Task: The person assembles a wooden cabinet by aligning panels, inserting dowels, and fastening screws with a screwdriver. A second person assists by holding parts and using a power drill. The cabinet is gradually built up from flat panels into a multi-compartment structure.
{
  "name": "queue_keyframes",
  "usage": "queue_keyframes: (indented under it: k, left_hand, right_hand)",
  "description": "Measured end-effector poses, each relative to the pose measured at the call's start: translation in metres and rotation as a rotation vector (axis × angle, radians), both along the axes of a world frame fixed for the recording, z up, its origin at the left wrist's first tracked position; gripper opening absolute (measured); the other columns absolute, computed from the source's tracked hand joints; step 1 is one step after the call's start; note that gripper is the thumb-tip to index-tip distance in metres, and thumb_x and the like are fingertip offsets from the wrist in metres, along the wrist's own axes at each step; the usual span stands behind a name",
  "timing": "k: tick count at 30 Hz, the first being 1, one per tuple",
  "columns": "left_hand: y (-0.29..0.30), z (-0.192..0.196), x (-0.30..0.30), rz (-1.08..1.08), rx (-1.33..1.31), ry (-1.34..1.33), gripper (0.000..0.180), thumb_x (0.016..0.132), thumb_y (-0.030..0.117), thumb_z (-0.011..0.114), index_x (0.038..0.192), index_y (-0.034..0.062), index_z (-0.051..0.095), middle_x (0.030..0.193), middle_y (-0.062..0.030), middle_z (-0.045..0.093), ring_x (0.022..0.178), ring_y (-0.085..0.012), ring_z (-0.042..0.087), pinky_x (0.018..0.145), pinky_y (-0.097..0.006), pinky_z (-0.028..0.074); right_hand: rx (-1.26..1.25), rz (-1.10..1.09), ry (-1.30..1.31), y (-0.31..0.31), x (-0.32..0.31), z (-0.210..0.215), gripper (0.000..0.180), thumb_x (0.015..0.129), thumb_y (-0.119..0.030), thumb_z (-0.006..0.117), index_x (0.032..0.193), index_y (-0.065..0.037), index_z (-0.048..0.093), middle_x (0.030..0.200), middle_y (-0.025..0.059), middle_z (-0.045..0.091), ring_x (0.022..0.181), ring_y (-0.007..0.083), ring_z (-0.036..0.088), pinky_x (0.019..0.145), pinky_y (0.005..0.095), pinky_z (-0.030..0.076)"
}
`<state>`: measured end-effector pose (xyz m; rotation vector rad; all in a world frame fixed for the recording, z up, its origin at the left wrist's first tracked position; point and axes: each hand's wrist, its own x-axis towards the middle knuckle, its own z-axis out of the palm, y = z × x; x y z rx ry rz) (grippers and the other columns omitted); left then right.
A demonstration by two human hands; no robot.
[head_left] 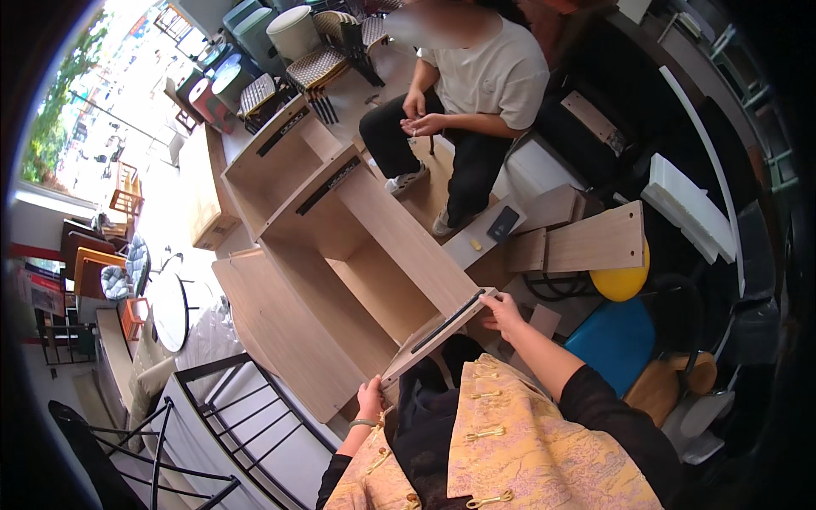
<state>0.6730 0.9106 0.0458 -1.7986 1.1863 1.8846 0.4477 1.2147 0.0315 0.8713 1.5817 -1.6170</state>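
Note:
A light wood cabinet frame, partly assembled, lies before me with open compartments. At its near end is a narrow wood panel with a black metal drawer slide along it. My right hand grips the panel's right end, thumb on top and fingers around the edge. My left hand is closed on the same panel's left end; its fingertips are partly hidden. Two more black slides, one of them a far slide, sit on the cabinet's other dividers. A wide board runs along the left side.
Across from me sits a person in a white shirt, hands together over something small. To the right are a phone on a board, loose wood panels, a yellow round seat and a blue chair. A black metal frame stands left.

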Motion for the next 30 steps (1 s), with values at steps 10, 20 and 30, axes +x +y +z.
queue_keyframes:
  k: [10, 20, 30]
  left_hand:
    - [0.014, -0.013, -0.002, 0.128, -0.293, -0.019, 0.017, 0.075, 0.017, 0.063, 0.083, 0.0063, 0.053, 0.062, -0.0027, 0.046, 0.046, -0.0147, 0.042, 0.04, -0.032, 0.032]
    - [0.023, -0.028, 0.008, 0.101, -0.423, -0.065, 0.026, 0.075, 0.016, 0.061, 0.09, -0.005, 0.058, 0.078, -0.0091, 0.059, 0.069, -0.0182, 0.053, 0.063, -0.034, 0.043]
    - [-0.001, 0.006, 0.012, -0.05, -0.036, 0.07, 0.028, 0.081, 0.028, 0.062, 0.097, 0.0084, 0.05, 0.059, 0.0019, 0.041, 0.044, -0.0092, 0.037, 0.038, -0.028, 0.03]
  right_hand:
    - [0.0, -0.153, -0.079, -0.049, 0.0, 0.003, 0.025, 0.071, -0.013, 0.061, 0.09, 0.001, 0.053, 0.081, 0.0124, 0.06, 0.065, 0.025, 0.064, 0.051, 0.0385, 0.056]
    - [0.024, -0.059, 0.022, -0.046, 0.0, 0.0, 0.025, 0.077, -0.02, 0.059, 0.091, 0.0, 0.055, 0.081, 0.01, 0.06, 0.063, 0.0218, 0.064, 0.05, 0.0344, 0.056]
    - [-0.079, 0.005, -0.057, -0.038, 0.002, 0.001, 0.039, 0.082, -0.04, 0.062, 0.104, -0.009, 0.053, 0.093, 0.0104, 0.058, 0.073, 0.0254, 0.061, 0.065, 0.0416, 0.054]
